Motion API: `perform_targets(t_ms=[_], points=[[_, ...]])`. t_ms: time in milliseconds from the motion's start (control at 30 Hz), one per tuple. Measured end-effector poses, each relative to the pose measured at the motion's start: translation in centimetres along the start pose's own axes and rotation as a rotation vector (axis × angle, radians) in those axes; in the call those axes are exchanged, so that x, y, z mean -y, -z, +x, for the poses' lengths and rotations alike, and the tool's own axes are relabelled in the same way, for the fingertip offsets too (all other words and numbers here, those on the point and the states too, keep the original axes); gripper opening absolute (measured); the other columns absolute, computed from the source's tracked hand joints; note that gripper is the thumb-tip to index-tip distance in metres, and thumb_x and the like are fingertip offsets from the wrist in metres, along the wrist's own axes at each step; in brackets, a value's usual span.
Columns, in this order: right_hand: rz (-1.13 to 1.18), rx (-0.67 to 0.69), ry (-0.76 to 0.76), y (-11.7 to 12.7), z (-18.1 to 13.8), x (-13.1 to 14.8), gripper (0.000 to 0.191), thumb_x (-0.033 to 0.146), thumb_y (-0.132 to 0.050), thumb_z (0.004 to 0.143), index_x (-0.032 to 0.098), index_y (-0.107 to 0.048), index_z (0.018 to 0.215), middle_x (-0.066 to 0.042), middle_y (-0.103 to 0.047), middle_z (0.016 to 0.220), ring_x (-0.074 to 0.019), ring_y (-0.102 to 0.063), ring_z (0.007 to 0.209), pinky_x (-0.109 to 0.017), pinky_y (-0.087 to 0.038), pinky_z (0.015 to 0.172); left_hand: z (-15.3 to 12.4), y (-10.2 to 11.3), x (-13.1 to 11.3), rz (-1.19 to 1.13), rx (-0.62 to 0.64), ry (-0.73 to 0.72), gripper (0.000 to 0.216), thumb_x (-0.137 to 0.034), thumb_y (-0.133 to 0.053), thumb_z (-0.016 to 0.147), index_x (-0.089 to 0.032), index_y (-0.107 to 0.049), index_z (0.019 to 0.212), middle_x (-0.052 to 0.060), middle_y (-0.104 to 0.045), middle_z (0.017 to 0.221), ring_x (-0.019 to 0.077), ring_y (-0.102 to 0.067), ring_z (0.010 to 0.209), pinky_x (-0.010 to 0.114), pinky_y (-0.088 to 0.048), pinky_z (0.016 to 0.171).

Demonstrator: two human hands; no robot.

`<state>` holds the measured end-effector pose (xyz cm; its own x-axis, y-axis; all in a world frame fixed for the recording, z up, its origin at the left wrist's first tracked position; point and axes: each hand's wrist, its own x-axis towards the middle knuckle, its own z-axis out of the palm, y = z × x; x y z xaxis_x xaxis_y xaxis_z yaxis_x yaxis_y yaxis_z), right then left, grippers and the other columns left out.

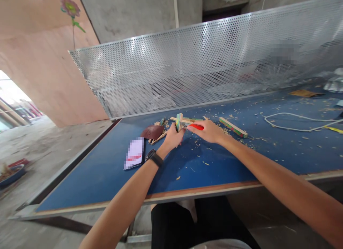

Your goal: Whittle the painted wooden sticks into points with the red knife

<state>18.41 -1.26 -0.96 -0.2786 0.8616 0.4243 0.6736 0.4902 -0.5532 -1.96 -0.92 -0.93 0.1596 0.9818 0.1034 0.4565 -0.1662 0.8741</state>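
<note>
My left hand (pixel 173 135), with a black watch on its wrist, is closed around a short wooden strip (pixel 179 119) with green and yellow paint on it. The strip stands up out of the fist, its upper end showing. Just to the right, my right hand (pixel 210 131) grips a red-handled knife (pixel 197 127) pointing toward the strip. Its blade is too small to make out clearly. Behind both hands lies a longer painted strip (pixel 193 120), partly hidden. Another strip, green and red (pixel 233 127), rests right of my right hand. Wood shavings (pixel 197 143) are scattered below and around the hands.
A phone (pixel 134 152) and a dark red-brown piece (pixel 152 132) lie left of my left hand. A perforated metal panel (pixel 171 75) rises along the back of the blue table (pixel 88 181). At the right are a white cable loop (pixel 289 128) and a brown scrap (pixel 305 93).
</note>
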Motion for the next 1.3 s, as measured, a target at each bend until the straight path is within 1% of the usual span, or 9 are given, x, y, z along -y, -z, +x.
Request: perform_targets(t_ms=[100, 200, 333, 433, 600, 800, 933, 1100, 1300], points=[[0.011, 0.046, 0.008, -0.1, 0.2, -0.4, 0.064, 0.075, -0.051, 0.095, 0.025, -0.084, 0.118, -0.009, -0.081, 0.093, -0.0296, -0.073, 0.087, -0.041, -0.051, 0.076, -0.2, 0.0, -0.3, 0.006, -0.020, 0.010, 0.015, -0.030, -0.056, 0.101, -0.023, -0.043, 0.105, -0.008, -0.052, 0.058, 0.0101, -0.049, 0.041, 0.023, -0.036, 0.043], [0.009, 0.057, 0.046, -0.3, 0.3, -0.6, 0.061, 0.075, -0.053, 0.095, 0.026, -0.086, 0.107, -0.010, -0.081, 0.101, -0.0305, -0.072, 0.090, -0.040, -0.051, 0.077, -0.2, 0.1, -0.5, -0.029, -0.034, 0.021, 0.015, -0.024, -0.057, 0.099, -0.023, -0.043, 0.103, -0.007, -0.054, 0.058, 0.0104, -0.050, 0.042, 0.023, -0.036, 0.043], [0.011, 0.038, 0.054, -0.2, 0.2, -0.3, 0.060, 0.075, -0.052, 0.096, 0.025, -0.085, 0.108, -0.010, -0.082, 0.098, -0.0285, -0.071, 0.084, -0.038, -0.049, 0.073, 0.2, 0.4, -0.4, -0.259, 0.008, 0.024, 0.020, -0.020, -0.061, 0.096, -0.024, -0.041, 0.095, -0.010, -0.045, 0.056, 0.0075, -0.040, 0.040, 0.023, -0.029, 0.043], [-0.020, 0.004, 0.045, 0.0, 0.2, -0.1, 0.059, 0.074, -0.052, 0.096, 0.026, -0.085, 0.105, -0.007, -0.081, 0.089, -0.0252, -0.069, 0.077, -0.037, -0.045, 0.069, 0.5, 0.5, -0.1, -0.385, 0.056, -0.006, 0.022, -0.028, -0.065, 0.097, -0.023, -0.044, 0.093, -0.010, -0.043, 0.058, 0.0060, -0.035, 0.040, 0.024, -0.023, 0.045], [-0.063, -0.032, 0.044, 0.1, 0.2, -0.2, 0.059, 0.075, -0.053, 0.095, 0.028, -0.086, 0.109, -0.005, -0.079, 0.083, -0.0231, -0.068, 0.072, -0.036, -0.041, 0.065, 0.7, 0.4, 0.3, -0.249, -0.027, -0.076, 0.041, -0.047, -0.081, 0.087, -0.018, -0.058, 0.105, -0.008, -0.046, 0.061, 0.0065, -0.038, 0.050, 0.023, -0.028, 0.052], [-0.200, -0.111, -0.050, -0.3, 0.2, 0.1, 0.061, 0.079, -0.053, 0.092, 0.035, -0.083, 0.121, -0.007, -0.082, 0.090, -0.0262, -0.071, 0.076, -0.036, -0.042, 0.064, 0.8, 1.0, -0.2, -0.201, -0.010, -0.131, 0.041, -0.052, -0.077, 0.090, -0.019, -0.059, 0.106, -0.009, -0.045, 0.061, 0.0070, -0.036, 0.052, 0.023, -0.029, 0.053], [-0.332, -0.197, -0.074, -0.7, 0.0, 1.1, 0.057, 0.078, -0.054, 0.092, 0.038, -0.083, 0.122, -0.007, -0.081, 0.087, -0.0273, -0.070, 0.077, -0.035, -0.040, 0.064, 1.0, 0.5, 0.0, -0.262, 0.009, -0.081, 0.038, -0.053, -0.073, 0.095, -0.021, -0.054, 0.102, -0.011, -0.036, 0.057, 0.0051, -0.030, 0.044, 0.022, -0.025, 0.048], [-0.319, -0.261, -0.144, -1.2, 0.1, 1.8, 0.056, 0.075, -0.048, 0.097, 0.034, -0.084, 0.105, -0.007, -0.078, 0.082, -0.0264, -0.068, 0.076, -0.033, -0.033, 0.060, 1.4, -0.8, 0.7, -0.319, -0.061, 0.016, 0.045, -0.067, -0.062, 0.096, -0.024, -0.049, 0.096, -0.011, -0.033, 0.052, 0.0064, -0.032, 0.037, 0.023, -0.022, 0.043], [-0.233, -0.247, -0.190, -0.4, 0.4, 0.5, 0.063, 0.079, -0.045, 0.096, 0.028, -0.083, 0.103, -0.009, -0.077, 0.079, -0.0261, -0.066, 0.073, -0.034, -0.033, 0.058, 1.3, 0.3, 0.8, -0.186, -0.058, -0.019, 0.028, -0.045, -0.067, 0.100, -0.022, -0.051, 0.095, -0.006, -0.051, 0.056, 0.0096, -0.048, 0.042, 0.023, -0.035, 0.044]])
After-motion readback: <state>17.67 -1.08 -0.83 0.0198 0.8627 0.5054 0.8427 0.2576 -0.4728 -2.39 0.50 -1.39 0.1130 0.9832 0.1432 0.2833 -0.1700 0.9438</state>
